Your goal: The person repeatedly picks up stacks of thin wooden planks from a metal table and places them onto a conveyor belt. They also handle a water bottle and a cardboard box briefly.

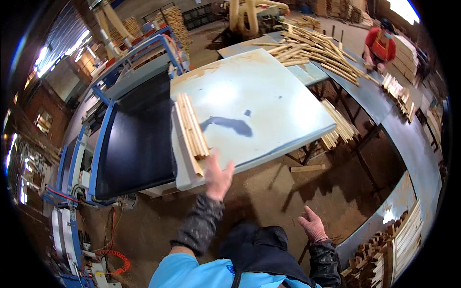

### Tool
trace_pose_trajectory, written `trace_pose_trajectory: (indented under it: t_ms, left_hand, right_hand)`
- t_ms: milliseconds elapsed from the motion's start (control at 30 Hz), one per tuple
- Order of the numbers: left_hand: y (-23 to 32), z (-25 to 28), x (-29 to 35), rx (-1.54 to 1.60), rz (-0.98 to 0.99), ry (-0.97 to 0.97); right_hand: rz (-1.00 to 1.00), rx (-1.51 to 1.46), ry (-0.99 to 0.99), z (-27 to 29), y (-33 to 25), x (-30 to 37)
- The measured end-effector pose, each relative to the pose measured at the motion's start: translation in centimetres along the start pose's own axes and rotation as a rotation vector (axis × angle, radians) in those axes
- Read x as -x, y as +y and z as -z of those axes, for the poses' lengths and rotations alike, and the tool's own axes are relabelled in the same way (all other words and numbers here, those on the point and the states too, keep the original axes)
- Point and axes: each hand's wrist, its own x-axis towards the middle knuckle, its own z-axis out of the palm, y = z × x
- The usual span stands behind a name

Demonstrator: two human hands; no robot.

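Observation:
My left hand (218, 176) reaches over the near edge of a pale metal-topped table (273, 101), fingers spread and slightly blurred. It is beside the near ends of a small bundle of light wooden strips (192, 126); whether it touches them I cannot tell. The strips lie side by side along the table's left part, one of them sticking out nearer to me. My right hand (313, 224) hangs low over the floor, away from the table, with its fingers partly stretched and nothing seen in it.
Left of the table is a blue-framed machine with a black conveyor belt (137, 134). A pile of wooden strips (317, 50) covers the far bench, where a person in red (379, 48) stands. Stacked strips (384, 249) are at the lower right; a loose piece (308, 168) lies on the floor.

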Motion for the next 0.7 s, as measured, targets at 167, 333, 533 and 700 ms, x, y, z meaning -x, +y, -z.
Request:
trace_pose_trajectory:
  t_ms: [167, 333, 533, 700]
  left_hand:
    - [-4.5, 7.9, -18.0, -0.541, 0.453, -0.004]
    - [-11.0, 8.7, -23.9, -0.759, 0.232, -0.307]
    - [-19.4, 20.7, -23.7, -0.733, 0.267, -0.367]
    - [-27.4, 33.8, -17.2, -0.672, 0.183, -0.258]
  right_hand:
    - [0.075, 0.052, -0.133, -12.4, -7.7, -3.9]
    - [0.054, 0.122, -0.115, -24.8, -7.4, -6.3]
    - [-0.148, 0.431, -0.249, -29.9, 0.8, -7.2]
    - [-0.400, 0.592, -0.361, -31.2, 5.9, -9.9]
